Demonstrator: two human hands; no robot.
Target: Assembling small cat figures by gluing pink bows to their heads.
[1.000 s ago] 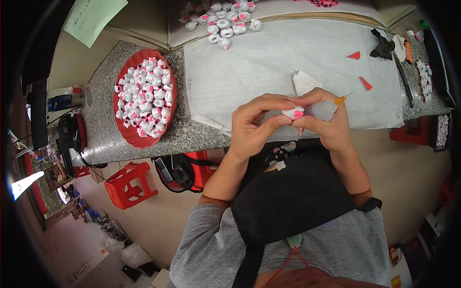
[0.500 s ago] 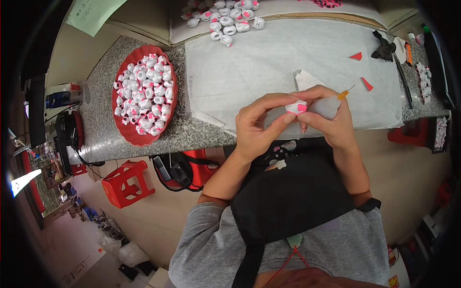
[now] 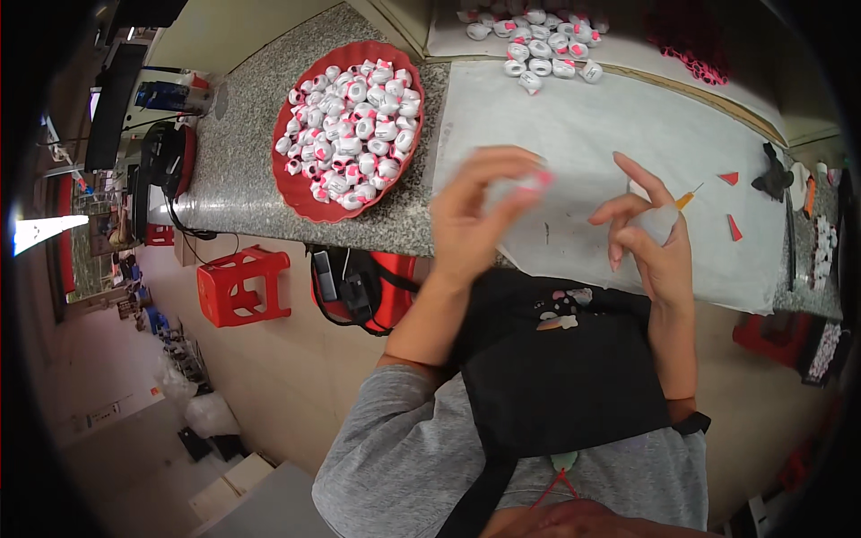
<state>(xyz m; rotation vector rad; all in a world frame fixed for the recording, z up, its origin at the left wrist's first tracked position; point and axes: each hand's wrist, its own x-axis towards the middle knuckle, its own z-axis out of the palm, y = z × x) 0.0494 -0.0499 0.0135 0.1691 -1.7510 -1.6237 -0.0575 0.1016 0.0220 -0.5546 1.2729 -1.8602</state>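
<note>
My left hand point(image 3: 480, 211) is blurred with motion over the white sheet point(image 3: 610, 134) and pinches a small white piece with a pink spot point(image 3: 536, 182) at its fingertips. My right hand point(image 3: 650, 238) is apart from it, to the right. It holds a small clear glue bottle with an orange tip point(image 3: 668, 215), and its index finger points up. A red round tray point(image 3: 300, 184) heaped with several white and pink pieces sits on the granite counter point(image 3: 233, 170) to the left of my left hand.
A second pile of white and pink pieces point(image 3: 538, 45) lies at the far edge of the sheet. Red paper scraps point(image 3: 728, 177) and a dark tool point(image 3: 776, 179) lie at the right. A red stool point(image 3: 238, 287) and a red bag point(image 3: 359, 287) stand under the counter.
My hands were joined over one white and pink piece. They have come apart: the left hand has swung left with the piece, and the right stays with the bottle.
</note>
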